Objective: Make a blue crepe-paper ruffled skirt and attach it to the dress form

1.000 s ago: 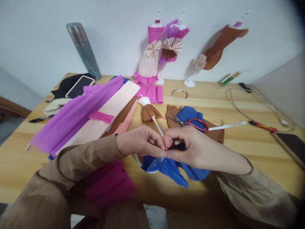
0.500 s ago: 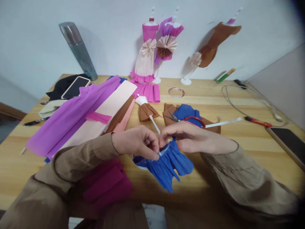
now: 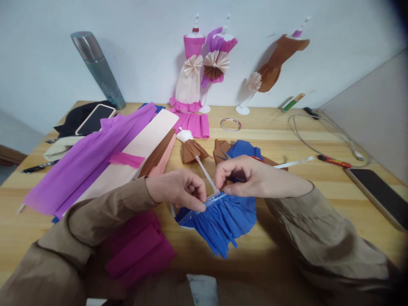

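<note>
My left hand [image 3: 178, 190] and my right hand [image 3: 251, 178] meet over the wooden table [image 3: 318, 204], both pinching the gathered top edge of a pleated blue crepe paper piece [image 3: 223, 221]. A strip of clear tape seems to run along that edge between my fingertips. The blue paper fans out toward me. Just behind my hands lies a small doll form with a brown paper skirt [image 3: 191, 148] on a white stick. Red-handled scissors [image 3: 255, 158] are mostly hidden behind my right hand.
Purple [image 3: 89, 157], cream and brown crepe sheets lie at the left, magenta paper [image 3: 140, 250] near my left sleeve. Three dressed paper dolls [image 3: 191, 72] stand by the wall beside a steel flask [image 3: 95, 68]. Phones [image 3: 376, 195], a tape ring [image 3: 230, 124], cables and a red pen lie on the table.
The blue paper has been spread out wider and lower between my hands. My right hand drew back and up slightly, and the view drifted so everything sits further left.
</note>
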Tool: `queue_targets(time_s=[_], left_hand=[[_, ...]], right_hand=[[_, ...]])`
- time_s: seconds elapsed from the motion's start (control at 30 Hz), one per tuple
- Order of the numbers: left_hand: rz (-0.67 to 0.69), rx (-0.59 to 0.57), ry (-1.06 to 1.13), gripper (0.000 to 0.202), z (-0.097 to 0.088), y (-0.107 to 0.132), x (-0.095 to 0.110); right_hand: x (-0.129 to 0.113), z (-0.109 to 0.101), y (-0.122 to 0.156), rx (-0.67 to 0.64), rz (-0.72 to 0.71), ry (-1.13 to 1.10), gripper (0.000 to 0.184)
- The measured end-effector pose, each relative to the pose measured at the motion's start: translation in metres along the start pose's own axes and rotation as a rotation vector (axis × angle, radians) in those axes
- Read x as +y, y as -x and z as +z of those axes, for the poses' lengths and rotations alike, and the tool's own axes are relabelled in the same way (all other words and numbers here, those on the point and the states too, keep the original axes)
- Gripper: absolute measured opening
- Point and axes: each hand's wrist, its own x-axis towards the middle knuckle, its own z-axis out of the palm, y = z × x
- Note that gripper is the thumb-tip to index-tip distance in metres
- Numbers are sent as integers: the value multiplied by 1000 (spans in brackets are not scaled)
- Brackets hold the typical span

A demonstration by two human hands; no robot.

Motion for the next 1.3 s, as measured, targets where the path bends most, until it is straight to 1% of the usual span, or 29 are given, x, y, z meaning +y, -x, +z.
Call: queue_targets(time_s=[0.13,0.3,0.43,0.7,0.83,0.87,0.9,1.0,1.03,1.07,1.17,1.23,1.3], left_hand=[[39,-7,-12,22,-4,-3,-4],[106,62,-68,20,-3,-4,-5],[176,90,-122,20,-1,-2,-2],[179,166,-292,31,-3,2,2],[179,141,-357,39,-3,8,8],[183,155,-370,38,-2,9,10],[192,192,-385,35,-1,9,12],[204,373,-421,24,4,6,13],[190,400,-401,22,6,3,12],[166,400,-357,20,9,1,11],[88,353,-144,18,16,-5,6],[65,358,-29,16,20,-6,3],[60,364,29,13,22,-6,3]], right_hand=[[7,2,-2,23,21,32,10],[16,4,-4,42,33,105,16],[16,4,-5,41,26,144,16],[19,4,-6,7,40,100,19],[17,4,-5,38,39,127,16],[15,4,-5,52,35,129,14],[13,5,-5,61,30,123,12],[6,8,-5,69,9,41,6],[4,10,-5,76,-1,8,6],[2,11,-5,87,-10,-16,7],[1,16,-6,128,-26,-4,7],[2,18,-6,130,-21,8,6],[3,18,-6,107,-14,-16,7]])
